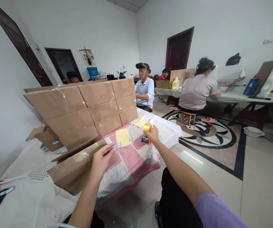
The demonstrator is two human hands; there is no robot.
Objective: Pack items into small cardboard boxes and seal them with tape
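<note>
My right hand (153, 135) is closed around a tape dispenser with an orange body and a yellow roll (147, 127); its dark lower end is just above or on the table. My left hand (103, 159) is beside the cloth's left part, thumb and fingertips drawn together; whatever is between them is too small to make out. Just past those fingertips lies a yellow sheet (123, 136) with small pale-blue-edged pieces at its lower corners. Behind it, a smaller yellow piece (139, 123) lies near the boxes. Both rest on a pink and white checked cloth (136, 158).
Stacked cardboard boxes (103, 107) wall off the table's far side. An open carton (76, 167) stands left of my left hand, with a white perforated paddle (40, 172) beyond it. A person in a light shirt (145, 90) sits behind the boxes; others work at a table (236, 98) to the right.
</note>
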